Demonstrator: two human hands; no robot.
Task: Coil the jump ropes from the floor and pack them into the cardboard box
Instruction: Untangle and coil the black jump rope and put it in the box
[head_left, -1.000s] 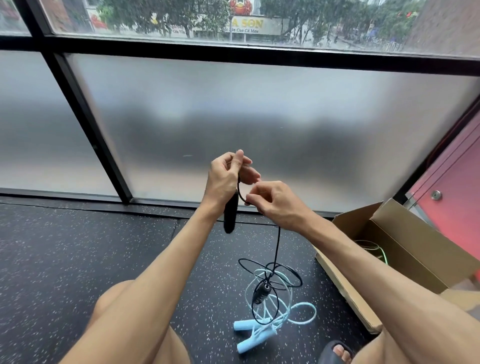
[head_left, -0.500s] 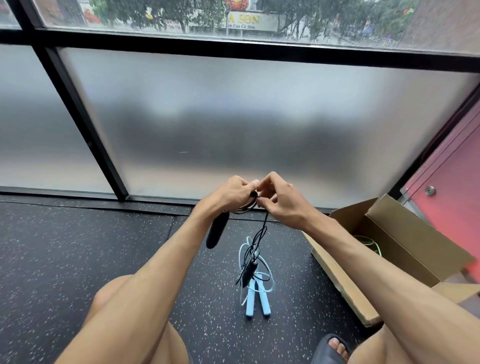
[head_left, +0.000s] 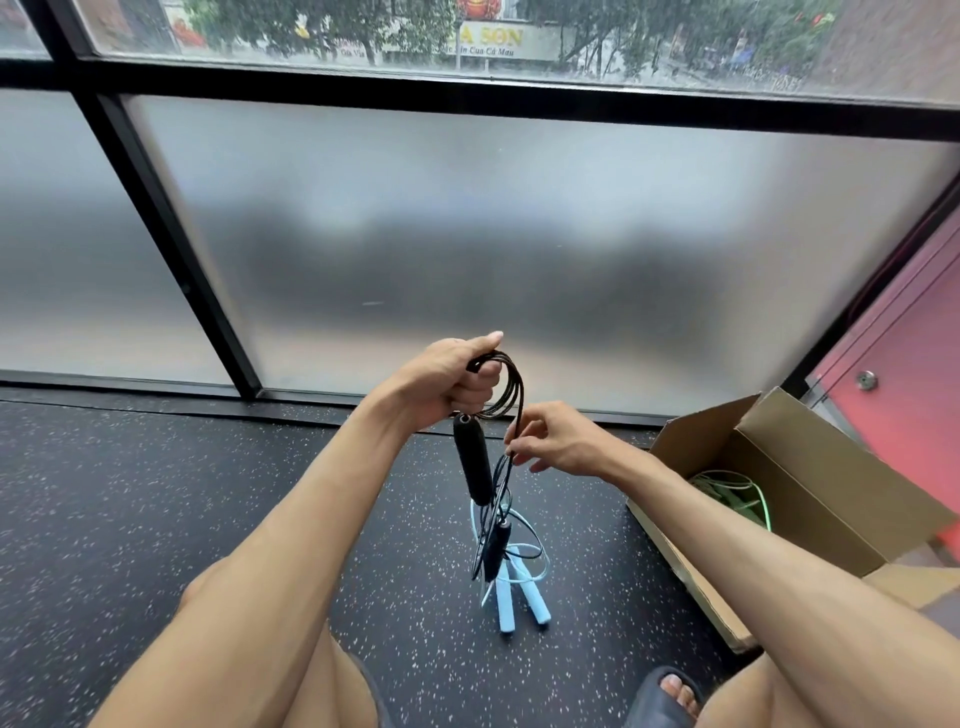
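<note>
Cord of the black jump rope looks light, limp, springy; left hand grips its gathered loops, likely the surest hold, while right hand pinches hanging strands just below.

box R of floor rope, 2nd rope inside

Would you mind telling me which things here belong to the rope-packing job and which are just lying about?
Job: black jump rope, looped in the left hand, cord pinched by the right hand; light blue jump rope on the floor; cardboard box; green rope inside it.
Just there: sandal; frosted window; red panel.
</note>
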